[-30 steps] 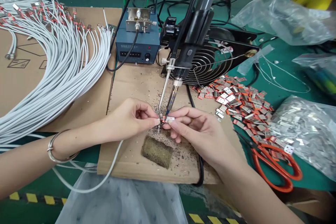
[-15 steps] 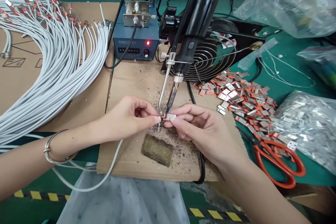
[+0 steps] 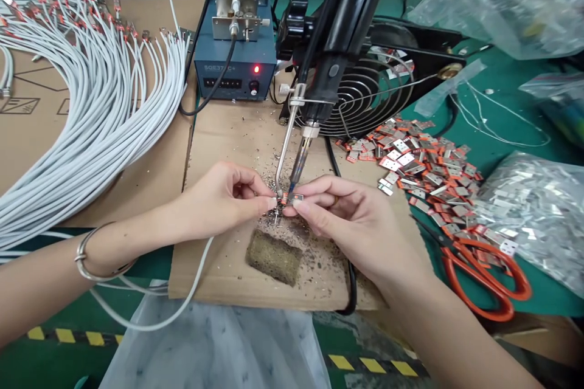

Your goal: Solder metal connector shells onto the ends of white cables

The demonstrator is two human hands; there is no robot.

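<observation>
My left hand (image 3: 239,197) is closed in a pinch on the end of a white cable (image 3: 194,285), whose length loops below the wrist. Between thumb and fingers, my right hand (image 3: 337,206) grips a small USB connector (image 3: 296,197) with an orange part. The two hands meet just under the soldering iron (image 3: 298,161), its tip at the connector's orange end. Beside the iron, a bent metal solder feed tube (image 3: 287,140) comes down to the same spot. Fingers hide the exact contact between wire and connector.
A brown sponge (image 3: 274,257) lies on the cardboard (image 3: 219,279) among solder crumbs. To the right are a heap of USB connectors (image 3: 433,176), orange-handled scissors (image 3: 483,279) and a bag of metal parts (image 3: 538,213). Behind stand a blue solder feeder (image 3: 235,73) and a fan (image 3: 365,97). White cables (image 3: 114,152) lie left.
The connector's visible face has turned slightly, showing more orange and less bright metal. Both hands stay at the iron's tip, and the whole view has shifted a little.
</observation>
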